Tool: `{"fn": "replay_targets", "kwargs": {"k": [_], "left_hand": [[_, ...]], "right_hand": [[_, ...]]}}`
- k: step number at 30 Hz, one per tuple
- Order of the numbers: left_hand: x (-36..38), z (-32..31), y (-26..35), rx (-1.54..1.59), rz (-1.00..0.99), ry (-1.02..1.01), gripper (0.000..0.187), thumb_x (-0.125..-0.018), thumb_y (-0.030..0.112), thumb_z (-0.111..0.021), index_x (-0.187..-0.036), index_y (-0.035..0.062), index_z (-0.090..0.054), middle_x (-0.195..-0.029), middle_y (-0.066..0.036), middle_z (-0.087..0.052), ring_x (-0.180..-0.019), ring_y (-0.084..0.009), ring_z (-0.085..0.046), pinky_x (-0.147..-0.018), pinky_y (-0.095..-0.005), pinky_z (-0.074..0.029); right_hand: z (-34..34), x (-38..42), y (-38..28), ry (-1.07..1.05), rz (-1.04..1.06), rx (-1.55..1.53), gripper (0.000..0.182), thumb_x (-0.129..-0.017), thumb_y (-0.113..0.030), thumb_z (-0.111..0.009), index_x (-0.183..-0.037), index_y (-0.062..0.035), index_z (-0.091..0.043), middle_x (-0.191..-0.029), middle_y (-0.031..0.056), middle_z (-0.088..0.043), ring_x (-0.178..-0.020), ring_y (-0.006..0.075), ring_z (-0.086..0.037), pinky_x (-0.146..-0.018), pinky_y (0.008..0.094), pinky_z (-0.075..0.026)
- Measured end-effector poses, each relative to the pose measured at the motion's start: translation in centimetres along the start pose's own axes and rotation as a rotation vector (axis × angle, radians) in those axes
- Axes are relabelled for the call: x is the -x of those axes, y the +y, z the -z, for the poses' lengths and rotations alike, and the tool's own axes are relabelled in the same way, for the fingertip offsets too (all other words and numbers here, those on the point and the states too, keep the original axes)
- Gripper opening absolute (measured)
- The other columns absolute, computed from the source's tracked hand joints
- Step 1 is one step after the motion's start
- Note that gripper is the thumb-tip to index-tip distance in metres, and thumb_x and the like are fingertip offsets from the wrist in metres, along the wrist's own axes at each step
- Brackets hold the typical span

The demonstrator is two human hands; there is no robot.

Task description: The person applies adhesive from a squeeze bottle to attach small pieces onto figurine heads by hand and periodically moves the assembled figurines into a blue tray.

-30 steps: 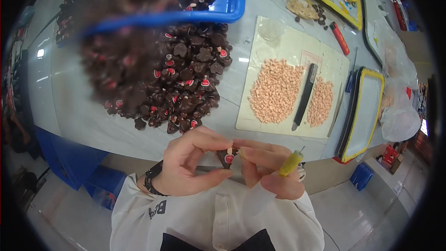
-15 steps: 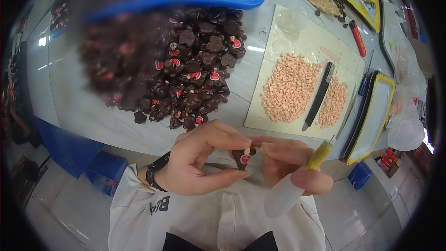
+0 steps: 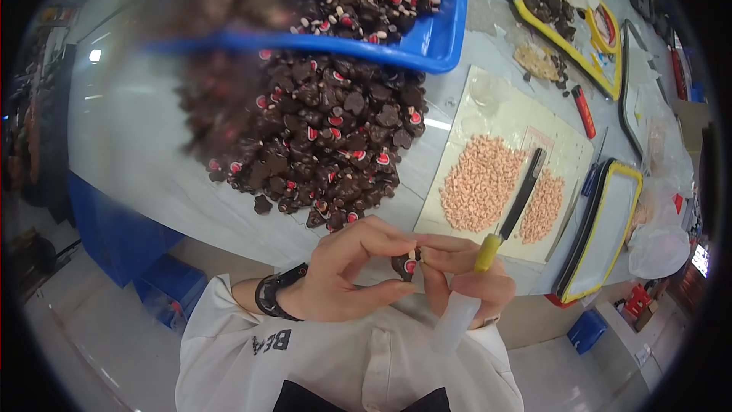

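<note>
Figurine, dark and red-patched, sits pinched between the left hand's thumb and forefinger — likely so its patch stays exposed. The right hand clasps a yellow-tipped bottle, fingertips beside the figurine; peach pieces lie on a sheet, seemingly for easy reach.

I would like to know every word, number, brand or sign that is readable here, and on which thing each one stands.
"BE", perhaps followed by an "A": on the white shirt.
Red-bordered print on the cream sheet: too small and faint to read.
Bright screen at the right edge: too blurred to read.
Dark brown figurine: a red mark, no readable letters.
</note>
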State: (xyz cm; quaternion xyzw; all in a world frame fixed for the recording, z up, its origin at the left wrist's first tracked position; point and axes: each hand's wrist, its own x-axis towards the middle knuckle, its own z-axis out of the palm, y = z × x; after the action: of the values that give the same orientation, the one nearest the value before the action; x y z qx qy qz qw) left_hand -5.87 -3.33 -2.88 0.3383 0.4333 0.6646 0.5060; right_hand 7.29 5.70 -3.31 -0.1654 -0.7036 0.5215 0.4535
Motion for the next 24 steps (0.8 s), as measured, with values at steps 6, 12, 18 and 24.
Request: {"fn": "replay_targets", "kwargs": {"k": [6,12,18,24], "left_hand": [[-6.3,3.1,5.9,-0.641,-0.326,-0.12,0.035,-0.067,0.001,-0.068,-0.101,-0.0006,-0.056,-0.093,-0.009,-0.054,-0.07,-0.0143,-0.055,-0.057,-0.0236,-0.045],[-8.3,7.0,11.8,-0.772,-0.441,0.033,0.036,-0.072,0.002,-0.062,-0.107,0.0003,-0.055,-0.093,-0.009,-0.048,-0.075,-0.013,-0.046,-0.061,-0.0253,-0.041],[-3.1,6.6,17.2,-0.291,-0.444,-0.378,0.02,-0.084,0.023,-0.055,-0.081,0.0034,-0.059,-0.085,-0.018,-0.058,-0.067,-0.0235,-0.056,-0.053,-0.033,-0.044],[-3.6,5.2,17.9,-0.252,-0.556,-0.375,0.024,-0.085,0.027,-0.052,-0.08,0.0046,-0.06,-0.083,-0.017,-0.058,-0.064,-0.0227,-0.055,-0.05,-0.0332,-0.043]], "right_hand": [[0.7,0.3,-0.7,0.12,-0.005,0.113,0.036,-0.076,-0.003,-0.061,-0.099,-0.0093,-0.033,-0.089,0.0201,-0.061,-0.093,0.0376,-0.056,-0.081,0.0431,-0.046],[0.1,0.2,-0.3,0.325,0.067,0.166,0.039,-0.083,-0.032,-0.056,-0.107,-0.0116,-0.033,-0.085,0.0113,-0.061,-0.077,0.0268,-0.058,-0.049,0.0281,-0.048],[0.6,1.9,-0.4,0.325,-0.148,-0.016,0.032,-0.086,-0.028,-0.051,-0.108,-0.0114,-0.035,-0.083,0.0141,-0.059,-0.075,0.025,-0.056,-0.064,0.0337,-0.048],[0.3,0.9,-2.0,0.21,-0.275,0.253,0.023,-0.089,-0.013,-0.046,-0.105,-0.0073,-0.03,-0.088,0.0199,-0.057,-0.082,0.028,-0.057,-0.08,0.0426,-0.044]]}}
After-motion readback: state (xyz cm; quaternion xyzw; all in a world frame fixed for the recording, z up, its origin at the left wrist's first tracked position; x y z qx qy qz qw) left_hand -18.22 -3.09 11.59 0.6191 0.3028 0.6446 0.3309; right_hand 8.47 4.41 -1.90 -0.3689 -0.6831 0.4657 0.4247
